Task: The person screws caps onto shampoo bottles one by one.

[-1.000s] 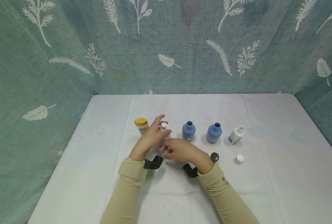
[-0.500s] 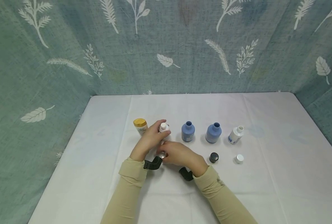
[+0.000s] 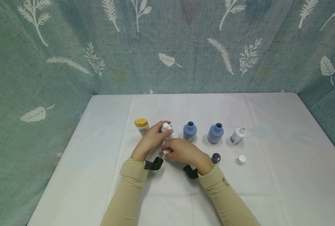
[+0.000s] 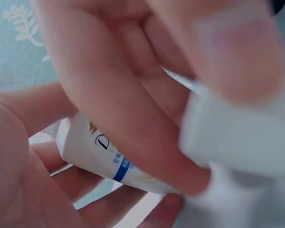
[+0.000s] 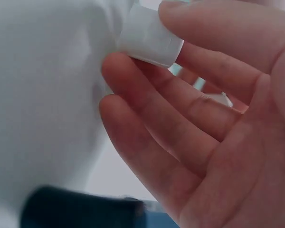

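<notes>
My left hand [image 3: 151, 138] grips a small white bottle [image 3: 166, 126] upright on the table. In the left wrist view, the bottle [image 4: 88, 151] carries a blue band and dark lettering, and fingers cover part of it. Close in front of the bottle, my right hand [image 3: 185, 152] pinches a white cap [image 3: 166, 152] between thumb and fingers. The right wrist view shows this cap [image 5: 149, 38] near the white cloth, apart from the bottle. Whether it touches the cloth I cannot tell.
Left of the hands stands a yellow-capped bottle [image 3: 142, 125]. To the right are two uncapped blue bottles, one nearer [image 3: 190, 132] and one farther right [image 3: 215, 134], then an uncapped white bottle [image 3: 238, 136]. A black cap [image 3: 216, 158] and another white cap [image 3: 241, 159] lie in front.
My right hand with the cap dipped towards the table's front and left, then came back up and right. The left hand has stayed at the bottle, its fingers closing in slightly.
</notes>
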{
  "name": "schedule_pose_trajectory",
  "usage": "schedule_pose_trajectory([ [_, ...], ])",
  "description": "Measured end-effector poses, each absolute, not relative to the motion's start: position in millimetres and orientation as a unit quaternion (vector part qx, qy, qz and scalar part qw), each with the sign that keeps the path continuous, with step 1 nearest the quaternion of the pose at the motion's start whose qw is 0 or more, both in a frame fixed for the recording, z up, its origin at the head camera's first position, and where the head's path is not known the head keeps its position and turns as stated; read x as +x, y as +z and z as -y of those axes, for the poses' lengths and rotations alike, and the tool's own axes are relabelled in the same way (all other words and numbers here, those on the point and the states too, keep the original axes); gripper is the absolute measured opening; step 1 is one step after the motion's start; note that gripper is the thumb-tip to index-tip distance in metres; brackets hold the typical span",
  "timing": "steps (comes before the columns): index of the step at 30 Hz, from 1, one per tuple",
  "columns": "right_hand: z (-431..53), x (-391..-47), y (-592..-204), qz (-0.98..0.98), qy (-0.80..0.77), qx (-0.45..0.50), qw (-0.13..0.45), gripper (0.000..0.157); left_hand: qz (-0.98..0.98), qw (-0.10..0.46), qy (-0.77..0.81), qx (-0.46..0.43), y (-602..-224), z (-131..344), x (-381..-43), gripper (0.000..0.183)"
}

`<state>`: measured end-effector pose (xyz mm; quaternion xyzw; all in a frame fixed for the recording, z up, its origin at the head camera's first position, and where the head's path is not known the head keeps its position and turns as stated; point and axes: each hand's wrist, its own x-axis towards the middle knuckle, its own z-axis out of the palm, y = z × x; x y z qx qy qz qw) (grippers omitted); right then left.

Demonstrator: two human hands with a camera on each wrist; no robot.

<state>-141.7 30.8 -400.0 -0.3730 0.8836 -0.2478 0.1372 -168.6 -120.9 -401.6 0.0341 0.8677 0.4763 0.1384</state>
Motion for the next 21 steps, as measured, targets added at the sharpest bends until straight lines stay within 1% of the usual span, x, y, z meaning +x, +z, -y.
schedule_pose_trajectory([
  [11, -45.3, -145.3, -381.8, -0.89, -0.269, -0.342, 0.135, 0.023, -0.869, 0.122, 0.476, 0.059, -406.7, 121.8, -170.4, 0.04],
  [14, -48.4, -144.5, -378.4, -0.891, -0.276, -0.338, 0.123, 0.025, -0.869, 0.118, 0.476, 0.064, -408.4, 123.0, -170.3, 0.04],
  [21, -55.5, -142.3, -369.9, -0.89, -0.318, -0.318, 0.076, 0.032, -0.86, 0.114, 0.492, 0.074, -414.8, 124.6, -171.1, 0.04],
])
